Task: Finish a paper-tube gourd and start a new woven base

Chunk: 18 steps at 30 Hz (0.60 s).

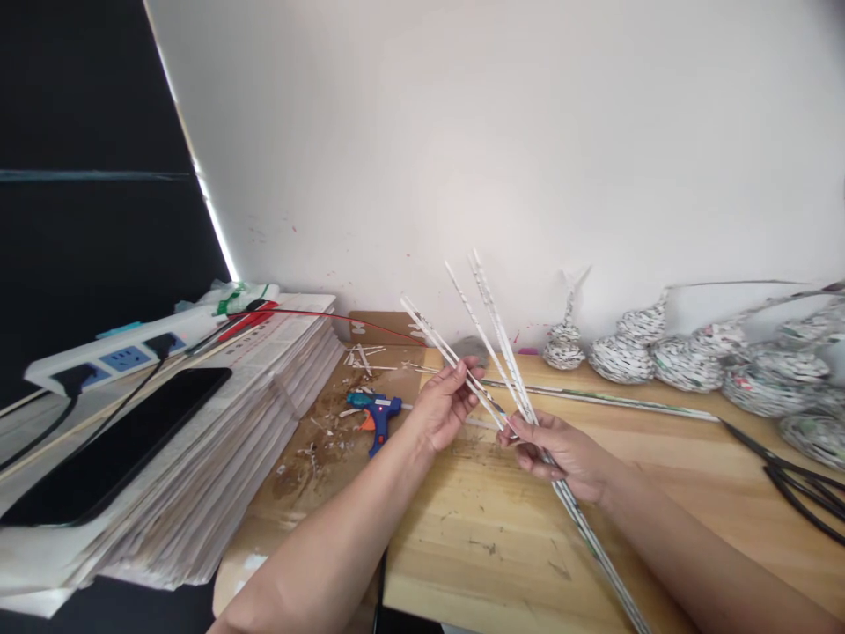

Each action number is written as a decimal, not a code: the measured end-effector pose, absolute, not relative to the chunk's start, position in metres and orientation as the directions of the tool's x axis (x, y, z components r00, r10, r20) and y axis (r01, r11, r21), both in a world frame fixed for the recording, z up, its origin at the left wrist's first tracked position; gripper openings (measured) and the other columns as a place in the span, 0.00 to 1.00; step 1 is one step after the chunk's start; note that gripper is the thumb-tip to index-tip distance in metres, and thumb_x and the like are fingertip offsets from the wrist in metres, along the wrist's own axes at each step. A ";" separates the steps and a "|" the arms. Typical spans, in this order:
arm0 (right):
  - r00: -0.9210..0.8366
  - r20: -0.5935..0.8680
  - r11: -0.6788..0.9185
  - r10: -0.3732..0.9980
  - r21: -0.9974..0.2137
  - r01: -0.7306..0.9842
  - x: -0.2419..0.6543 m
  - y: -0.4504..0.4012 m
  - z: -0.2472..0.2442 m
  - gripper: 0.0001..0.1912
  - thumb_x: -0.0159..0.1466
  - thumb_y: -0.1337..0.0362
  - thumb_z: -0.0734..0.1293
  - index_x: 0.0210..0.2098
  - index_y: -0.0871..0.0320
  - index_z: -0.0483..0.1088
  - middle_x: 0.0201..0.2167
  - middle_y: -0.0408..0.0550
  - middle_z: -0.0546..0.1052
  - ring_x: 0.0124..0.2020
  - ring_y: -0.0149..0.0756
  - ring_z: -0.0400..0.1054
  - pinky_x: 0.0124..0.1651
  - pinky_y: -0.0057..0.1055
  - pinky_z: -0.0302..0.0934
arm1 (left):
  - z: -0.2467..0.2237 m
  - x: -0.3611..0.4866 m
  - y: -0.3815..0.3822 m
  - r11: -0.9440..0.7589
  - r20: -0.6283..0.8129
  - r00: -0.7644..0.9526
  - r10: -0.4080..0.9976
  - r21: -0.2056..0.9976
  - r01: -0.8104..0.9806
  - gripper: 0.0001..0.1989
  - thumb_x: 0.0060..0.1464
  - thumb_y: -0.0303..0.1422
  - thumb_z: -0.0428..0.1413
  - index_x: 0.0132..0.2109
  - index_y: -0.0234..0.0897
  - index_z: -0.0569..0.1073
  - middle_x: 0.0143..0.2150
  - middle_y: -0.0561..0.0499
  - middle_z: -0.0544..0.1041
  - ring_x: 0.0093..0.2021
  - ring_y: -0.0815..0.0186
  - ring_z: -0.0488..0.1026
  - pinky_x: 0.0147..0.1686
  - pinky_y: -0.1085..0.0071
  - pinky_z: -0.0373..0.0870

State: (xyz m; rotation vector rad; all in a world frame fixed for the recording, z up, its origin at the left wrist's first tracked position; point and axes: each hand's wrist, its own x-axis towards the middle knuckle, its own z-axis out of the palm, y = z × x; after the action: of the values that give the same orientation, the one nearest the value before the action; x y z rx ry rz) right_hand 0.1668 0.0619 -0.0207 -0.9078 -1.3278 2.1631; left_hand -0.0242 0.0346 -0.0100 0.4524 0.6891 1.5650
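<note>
Above the wooden table, my left hand [452, 405] pinches thin rolled-paper sticks [429, 328] between thumb and fingers. My right hand [558, 453] is closed around a bundle of similar long paper sticks [502, 339]. Their upper ends fan out toward the wall, and their lower ends run down to the bottom edge of the view. The lower ends of the left hand's sticks reach the right hand's fingertips. Whether the two groups cross inside the right hand is hidden by the fingers.
A blue glue gun [379, 418] lies on a stained cardboard sheet [317, 480] with paper scraps. At left, a tall newspaper stack [264, 414] carries a phone [125, 440] and a power strip [112, 352]. Woven paper gourds [620, 357] and black scissors [785, 467] are at right.
</note>
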 end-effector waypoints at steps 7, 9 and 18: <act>-0.616 -0.374 -0.447 0.693 -0.894 0.039 0.166 0.062 -0.021 0.17 0.51 0.55 0.78 0.29 0.60 0.73 0.27 0.46 0.77 0.18 0.21 0.61 0.14 0.18 0.36 | -0.011 -0.025 0.035 -0.019 -0.099 -0.110 0.989 0.654 -0.756 0.07 0.56 0.30 0.61 0.41 0.31 0.78 0.33 0.49 0.79 0.28 0.74 0.74 0.24 0.81 0.70; -0.617 -0.371 -0.438 0.694 -0.898 0.047 0.166 0.061 -0.021 0.17 0.50 0.56 0.78 0.28 0.61 0.73 0.27 0.47 0.77 0.18 0.21 0.61 0.14 0.18 0.37 | -0.011 -0.024 0.035 -0.020 -0.105 -0.115 0.988 0.648 -0.761 0.06 0.57 0.29 0.60 0.41 0.31 0.78 0.33 0.48 0.79 0.28 0.74 0.74 0.24 0.81 0.70; -0.635 -0.363 -0.442 0.682 -0.896 0.037 0.164 0.060 -0.019 0.16 0.50 0.58 0.79 0.26 0.62 0.72 0.25 0.47 0.75 0.17 0.20 0.56 0.15 0.19 0.36 | -0.011 -0.024 0.034 -0.024 -0.105 -0.122 0.987 0.654 -0.756 0.06 0.55 0.30 0.62 0.40 0.31 0.77 0.31 0.49 0.77 0.32 0.70 0.77 0.25 0.81 0.71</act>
State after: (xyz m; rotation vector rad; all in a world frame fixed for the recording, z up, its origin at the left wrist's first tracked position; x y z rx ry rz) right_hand 0.1636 0.0598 -0.0189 -1.0321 -1.3455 2.1219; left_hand -0.0237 0.0345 -0.0107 0.4469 0.6749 1.5743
